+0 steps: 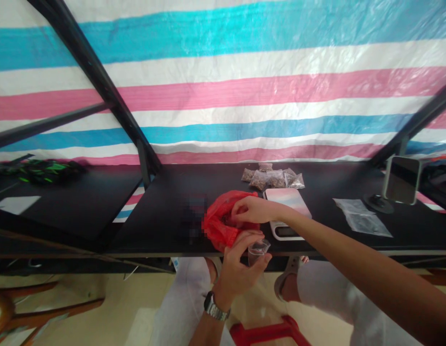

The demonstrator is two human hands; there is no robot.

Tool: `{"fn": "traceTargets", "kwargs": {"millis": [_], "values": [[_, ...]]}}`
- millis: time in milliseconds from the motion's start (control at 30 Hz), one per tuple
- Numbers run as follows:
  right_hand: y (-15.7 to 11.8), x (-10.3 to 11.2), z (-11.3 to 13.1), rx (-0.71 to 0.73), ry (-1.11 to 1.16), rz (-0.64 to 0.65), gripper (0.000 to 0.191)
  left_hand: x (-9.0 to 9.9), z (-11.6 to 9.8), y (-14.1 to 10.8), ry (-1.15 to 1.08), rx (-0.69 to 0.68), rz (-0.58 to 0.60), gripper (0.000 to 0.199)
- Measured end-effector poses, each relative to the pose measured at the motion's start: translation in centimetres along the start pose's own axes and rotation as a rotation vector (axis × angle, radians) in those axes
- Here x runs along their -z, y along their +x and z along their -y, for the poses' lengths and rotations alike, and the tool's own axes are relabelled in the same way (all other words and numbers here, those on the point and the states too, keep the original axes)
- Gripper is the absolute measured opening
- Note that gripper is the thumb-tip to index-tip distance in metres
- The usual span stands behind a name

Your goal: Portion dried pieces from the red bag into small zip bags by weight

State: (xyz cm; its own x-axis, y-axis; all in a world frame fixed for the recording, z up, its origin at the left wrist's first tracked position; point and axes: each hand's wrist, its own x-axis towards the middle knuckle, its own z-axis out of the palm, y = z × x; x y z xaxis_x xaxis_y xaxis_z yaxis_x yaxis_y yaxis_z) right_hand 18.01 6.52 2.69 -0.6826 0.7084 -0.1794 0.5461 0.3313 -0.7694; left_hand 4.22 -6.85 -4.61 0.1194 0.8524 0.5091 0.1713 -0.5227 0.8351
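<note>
My left hand point(241, 264), with a watch on the wrist, grips a small clear plastic bag point(258, 249) at the table's front edge. Just beyond it, a red plastic bag point(223, 235) lies open on the black table. My right hand point(253, 211) is at the mouth of the red bag, its fingers drawn together and pointing down inside. Whatever those fingertips hold is hidden. Under my right forearm sits a white digital scale point(288, 199), its display partly covered. Behind the scale, several small clear bags filled with brownish bits point(273, 178) lie in a group.
Flat clear plastic bags point(363, 218) lie to the right, beside a phone point(402, 180) on a round-based stand. Black metal posts point(125, 110) slant at both sides before a striped sheet point(262, 91). A red stool point(269, 331) stands below the table.
</note>
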Motion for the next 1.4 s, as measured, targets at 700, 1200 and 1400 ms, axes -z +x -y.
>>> {"fn": "traceTargets", "kwargs": {"millis": [700, 1200, 1400], "values": [[-5.3, 3.9, 2.4, 0.016, 0.313, -0.421, 0.036, -0.4, 2.5, 3.9, -0.277, 0.268, -0.175, 0.049], [-7.8, 1.0, 4.7, 0.171, -0.216, -0.462, 0.028, -1.2, 1.9, 4.6, -0.450, 0.273, -0.270, 0.054], [-5.6, 1.8, 4.0, -0.015, -0.259, -0.592, 0.013, 0.2, 1.6, 3.4, -0.393, 0.312, -0.262, 0.054]]}}
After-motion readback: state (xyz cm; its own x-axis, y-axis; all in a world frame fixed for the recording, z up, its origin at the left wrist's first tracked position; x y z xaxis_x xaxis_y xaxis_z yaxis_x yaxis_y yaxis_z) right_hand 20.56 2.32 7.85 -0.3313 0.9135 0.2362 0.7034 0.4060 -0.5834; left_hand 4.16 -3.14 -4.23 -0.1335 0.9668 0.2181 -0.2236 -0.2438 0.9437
